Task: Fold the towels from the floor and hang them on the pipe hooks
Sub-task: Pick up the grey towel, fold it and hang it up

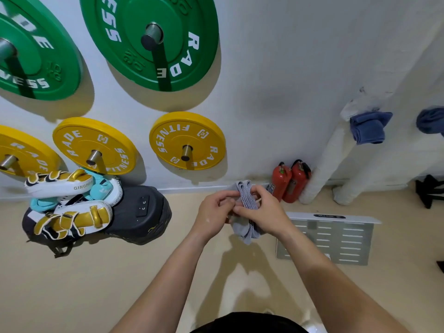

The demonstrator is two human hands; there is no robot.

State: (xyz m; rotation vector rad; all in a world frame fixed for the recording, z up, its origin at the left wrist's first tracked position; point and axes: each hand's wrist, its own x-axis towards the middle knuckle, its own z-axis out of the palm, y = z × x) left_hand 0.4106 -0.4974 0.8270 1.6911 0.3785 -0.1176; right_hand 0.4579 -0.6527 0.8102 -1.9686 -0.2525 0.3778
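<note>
Grey towel (243,191), bunched in ridged folds, gripped by left hand (213,213) and right hand (265,212).

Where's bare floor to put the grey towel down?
Bare beige floor lies between the black pad piled with gold-and-white mitts and the grey slotted metal plate. Crowded by the wall: two red fire extinguishers beside white wrapped pipes.

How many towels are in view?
3. A grey towel gripped by the left hand and right hand; a blue towel hanging on the white pipe; a second blue towel at the right edge, partly cropped. Others may be hidden.
</note>
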